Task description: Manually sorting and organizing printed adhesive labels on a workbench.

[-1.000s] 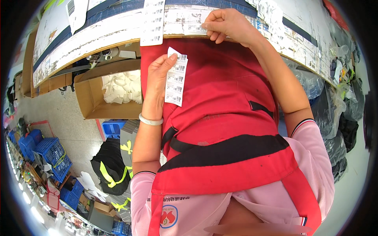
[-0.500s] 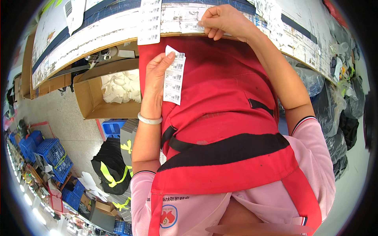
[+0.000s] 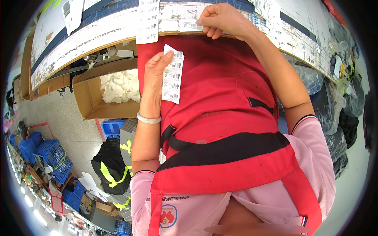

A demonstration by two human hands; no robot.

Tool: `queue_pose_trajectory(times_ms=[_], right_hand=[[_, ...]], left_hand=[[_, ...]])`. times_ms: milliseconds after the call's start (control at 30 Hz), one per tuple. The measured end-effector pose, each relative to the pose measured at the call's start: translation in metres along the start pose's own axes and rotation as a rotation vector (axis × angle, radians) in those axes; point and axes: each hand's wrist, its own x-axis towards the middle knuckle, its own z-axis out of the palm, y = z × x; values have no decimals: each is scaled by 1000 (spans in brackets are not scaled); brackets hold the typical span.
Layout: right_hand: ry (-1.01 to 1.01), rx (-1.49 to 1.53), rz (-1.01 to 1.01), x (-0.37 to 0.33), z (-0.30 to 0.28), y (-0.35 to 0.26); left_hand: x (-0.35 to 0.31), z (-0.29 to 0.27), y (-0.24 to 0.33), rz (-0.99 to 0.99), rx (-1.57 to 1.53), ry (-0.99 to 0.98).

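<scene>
My left hand (image 3: 154,74) is closed on a short strip of white barcode labels (image 3: 172,85), pinched under the thumb, and the strip hangs down in front of the red apron (image 3: 220,90). At the table's near edge, my right hand (image 3: 224,21) has its fingers curled in a pinch at the right end of a small white barcode label (image 3: 189,26). That label lies on the worn tabletop; whether its end is lifted is hidden by the fingertips. Between the hands, to the left, a longer label strip (image 3: 147,27) lies on the table and reaches over its edge.
Under the white, scuffed table (image 3: 75,53) stands an open cardboard box (image 3: 88,106) of crumpled pale paper pieces. Blue crates (image 3: 55,155) and a black bundle with a yellow-green tie (image 3: 108,165) are on the left. Plastic bags (image 3: 328,106) crowd the right side.
The view has shifted very slightly. Both hands keep nearly the same place and hold, with the left strip still in the left hand.
</scene>
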Motion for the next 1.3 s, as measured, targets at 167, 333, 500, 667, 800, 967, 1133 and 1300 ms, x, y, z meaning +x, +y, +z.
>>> queue_pose_trajectory(times_ms=[167,333,500,667,800,967,1133,1300], right_hand=[[21,-29,202,4,4,-3],[23,-146,163,5,9,0],[39,-95,119,-5,5,2],[95,-4,65,-43,-17,-2],[387,-74,75,-86,-69,19],[714,-229,131,-121,-143,94],[767,-574,309,-111,-133,106],[810,-617,315,-117,-138,109]], left_hand=[[0,0,1,0,4,1],[-1,-1,1,7,15,19],[1,0,-2,1,19,2],[1,3,-4,21,36,55],[-1,-9,-7,49,86,84],[7,0,-6,49,126,45],[5,-4,-6,39,112,21],[2,4,-5,34,105,78]])
